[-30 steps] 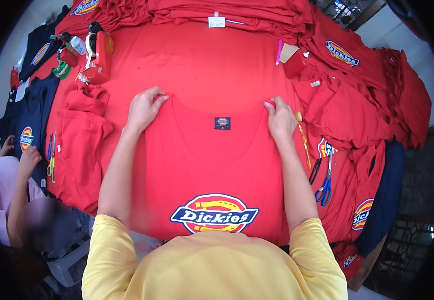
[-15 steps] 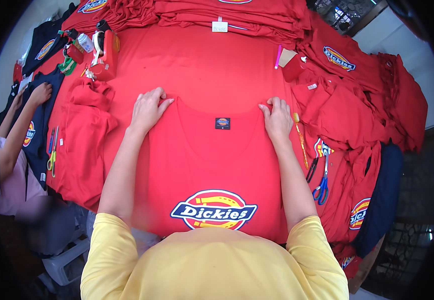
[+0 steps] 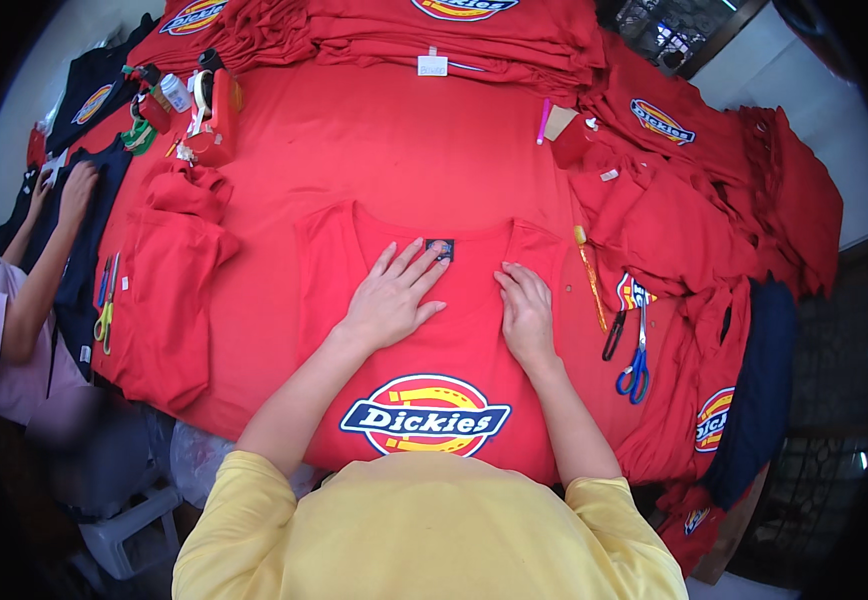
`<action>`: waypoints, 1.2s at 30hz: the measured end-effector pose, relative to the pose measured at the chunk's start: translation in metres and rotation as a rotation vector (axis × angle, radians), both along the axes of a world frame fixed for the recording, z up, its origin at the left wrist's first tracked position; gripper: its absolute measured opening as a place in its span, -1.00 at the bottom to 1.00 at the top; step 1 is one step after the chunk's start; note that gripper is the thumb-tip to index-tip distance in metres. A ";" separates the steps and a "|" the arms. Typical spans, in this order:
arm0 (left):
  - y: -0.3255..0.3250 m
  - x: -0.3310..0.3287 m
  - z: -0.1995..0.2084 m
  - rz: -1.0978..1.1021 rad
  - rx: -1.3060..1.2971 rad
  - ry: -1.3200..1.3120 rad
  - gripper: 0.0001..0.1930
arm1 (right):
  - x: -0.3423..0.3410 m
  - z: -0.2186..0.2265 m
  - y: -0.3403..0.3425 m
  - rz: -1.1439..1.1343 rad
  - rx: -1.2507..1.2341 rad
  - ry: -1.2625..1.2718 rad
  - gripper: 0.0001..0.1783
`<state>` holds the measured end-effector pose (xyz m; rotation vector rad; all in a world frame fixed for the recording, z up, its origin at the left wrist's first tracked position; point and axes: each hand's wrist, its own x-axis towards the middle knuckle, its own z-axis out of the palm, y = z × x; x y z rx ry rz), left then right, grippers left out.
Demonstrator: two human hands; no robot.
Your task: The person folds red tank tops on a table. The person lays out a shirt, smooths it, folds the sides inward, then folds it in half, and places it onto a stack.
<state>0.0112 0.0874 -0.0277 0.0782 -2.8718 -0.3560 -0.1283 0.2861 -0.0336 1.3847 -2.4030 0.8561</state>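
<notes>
A red sleeveless shirt (image 3: 434, 345) with a printed chest emblem lies spread flat before me, its neckline facing away. My left hand (image 3: 390, 302) rests palm down on it with the fingers apart; the fingertips reach the small dark neck label (image 3: 440, 249) and partly cover it. My right hand (image 3: 527, 312) lies on the cloth by the right side of the neckline, fingers together and slightly bent, thumb hidden. Neither hand lifts the shirt.
Stacked red shirts (image 3: 464, 45) line the far edge. Blue-handled scissors (image 3: 635, 372) and a yellow-orange brush (image 3: 590, 280) lie right. A red tape dispenser (image 3: 216, 120), yellow-handled scissors (image 3: 104, 322) and a crumpled red garment (image 3: 169, 290) are left. A co-worker's hand (image 3: 78, 185) handles dark garments.
Both hands have let go of the shirt's shoulder straps and come inward and nearer. The left now lies over the neckline, and the right sits beside it. The co-worker's hands shifted slightly.
</notes>
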 end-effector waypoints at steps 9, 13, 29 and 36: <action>-0.003 -0.004 0.005 0.013 0.044 0.034 -0.28 | -0.040 0.001 -0.023 -0.133 -0.052 0.145 -0.68; -0.006 -0.015 0.000 0.024 -0.001 -0.005 -0.24 | -0.053 -0.008 -0.040 -0.155 0.056 0.139 -0.66; -0.095 0.014 -0.015 0.469 -0.013 0.143 -0.61 | -0.056 -0.012 -0.026 -0.107 0.007 0.096 -0.65; -0.079 0.024 0.002 0.429 -0.190 0.317 -0.63 | -0.028 0.023 -0.006 0.052 0.071 -0.087 -0.70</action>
